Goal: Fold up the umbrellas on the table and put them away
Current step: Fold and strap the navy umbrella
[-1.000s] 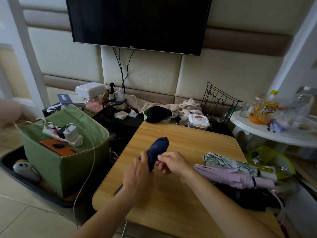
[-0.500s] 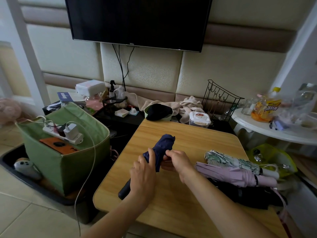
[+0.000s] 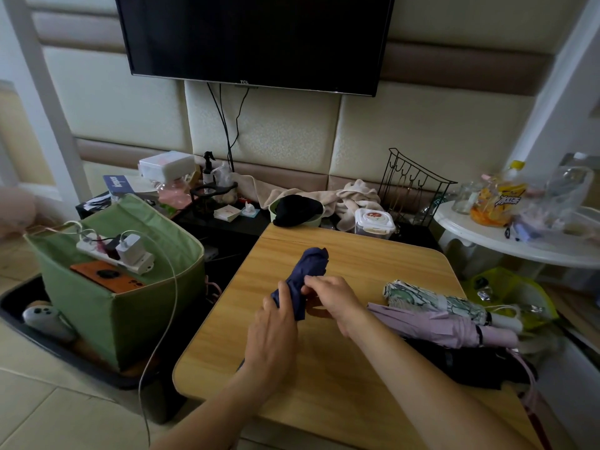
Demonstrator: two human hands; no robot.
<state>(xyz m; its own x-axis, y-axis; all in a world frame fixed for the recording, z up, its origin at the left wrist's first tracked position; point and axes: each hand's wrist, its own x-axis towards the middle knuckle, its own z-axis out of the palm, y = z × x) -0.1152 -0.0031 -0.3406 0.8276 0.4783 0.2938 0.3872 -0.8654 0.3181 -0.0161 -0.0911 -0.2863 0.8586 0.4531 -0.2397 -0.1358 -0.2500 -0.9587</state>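
**Navy umbrella held in both hands above the wooden table**

We hold the dark navy fabric folding umbrella (image 3: pixel 306 279) slanted above the light wooden table with rounded corners (image 3: pixel 357 254), its bunched canopy end pointing away from us and up. Our left hand (image 3: pixel 272 336) wraps the lower part of the bundle, thumb lying along the cloth, fingers curled round it from underneath. Our right hand (image 3: pixel 331 298) meets it just above that hold, fingertips pinching the folds at the side of the canopy. Whether the umbrella touches the tabletop beneath our hands we cannot tell, as the left hand covers its lower end.

To the right of the grip, near the table's right edge, three more closed umbrellas lie side by side: a white and green patterned fabric umbrella (image 3: pixel 435 298) farthest from us, a pale lilac fabric umbrella (image 3: pixel 438 326) touching it on the near side, and a black fabric umbrella (image 3: pixel 470 365) closest to us, partly under the lilac one.

Beyond the grip, past the far table edge, a black cloth sits in a pale green bowl (image 3: pixel 297 211), with a round white lidded plastic tub (image 3: pixel 374 222) and a black wire rack (image 3: pixel 412 186) further right. To the left of the grip, on the floor, stands a green fabric storage box (image 3: pixel 97 306) carrying a white power strip (image 3: pixel 113 254) with chargers plugged in. High above hangs a black flat television (image 3: pixel 256 40) on the padded wall.
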